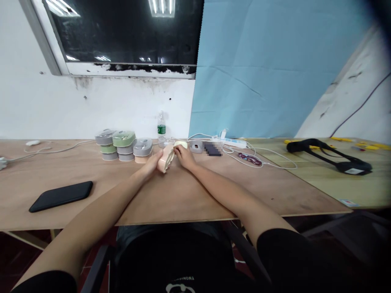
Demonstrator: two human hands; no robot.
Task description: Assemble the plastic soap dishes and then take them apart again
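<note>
My left hand (153, 161) is closed round a peach-coloured plastic container (166, 158), which is tilted on its side above the table with a wavy edge toward me. The fingers of my right hand (185, 157) are pinched at the container's right edge. Whether they grip its rim or something small there is hidden. Just behind my right hand shows a pale green piece (181, 144), partly covered. A small grey lid-like piece (196, 146) lies to its right. Left of my left hand stand stacked lidded boxes (124, 139) in grey and green, and a grey-lidded peach box (143, 147).
A clear bottle (161, 129) with a green label stands by the wall. A black phone (61, 196) lies at the left front. A power strip (234, 142), cables and a dark red object (249, 159) are at the right, with a black strap-like frame (330, 156) beyond.
</note>
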